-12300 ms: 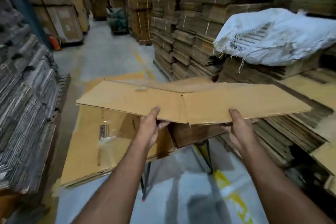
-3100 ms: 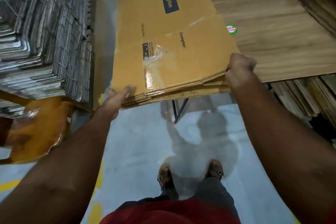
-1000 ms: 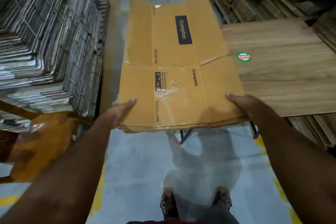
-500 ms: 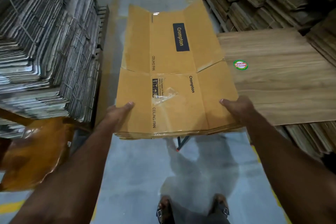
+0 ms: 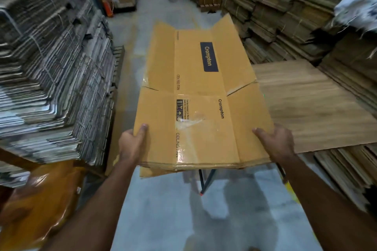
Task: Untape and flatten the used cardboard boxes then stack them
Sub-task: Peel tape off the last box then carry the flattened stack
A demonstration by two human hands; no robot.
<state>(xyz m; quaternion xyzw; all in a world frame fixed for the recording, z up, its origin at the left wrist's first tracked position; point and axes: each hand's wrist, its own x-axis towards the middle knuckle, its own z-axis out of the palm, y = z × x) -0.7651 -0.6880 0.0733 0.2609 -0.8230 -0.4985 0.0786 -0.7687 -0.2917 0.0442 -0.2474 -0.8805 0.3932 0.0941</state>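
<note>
- Gripping the near corners, my left hand [image 5: 132, 144] and right hand [image 5: 275, 142] hold the flattened box [image 5: 200, 108] at frame centre, thumbs on top, atop the cardboard stack [image 5: 163, 172].
- Against half a second ago, I see the grip unchanged; the view has tilted up the aisle.

Two bare forearms reach in from the lower edge of the view, with no sleeve visible on either. The left hand [image 5: 132, 144] and right hand [image 5: 275, 142] are bare too: no gloves, rings, watch or wristband show.
</note>
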